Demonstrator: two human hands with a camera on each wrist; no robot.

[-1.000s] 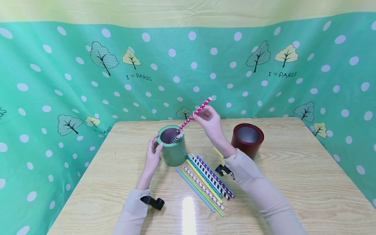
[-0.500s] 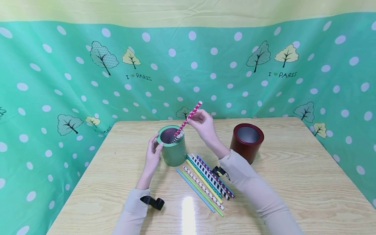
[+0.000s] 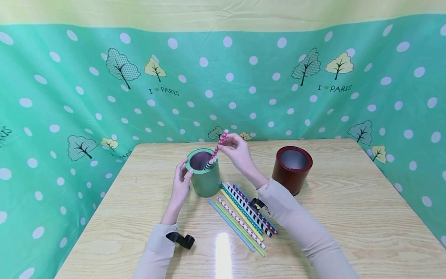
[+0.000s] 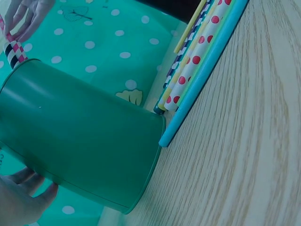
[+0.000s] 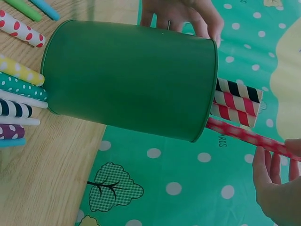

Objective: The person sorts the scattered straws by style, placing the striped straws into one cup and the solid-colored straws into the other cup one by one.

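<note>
Several loose straws (image 3: 242, 215) lie on the bench (image 3: 122, 217) in front of the green can (image 3: 206, 184), slanting from beside its base to the near right. At the can's left, the left hand (image 3: 180, 182) holds its rim in a wide grip. Right of its mouth, the right hand (image 3: 240, 152), nearer to the pink straw (image 3: 220, 142), pinches it in a narrow grip; that straw's long axis slopes down leftward into the can, beside striped straws (image 5: 237, 101). Well right of the green can stands a red can (image 3: 290, 176)
</note>
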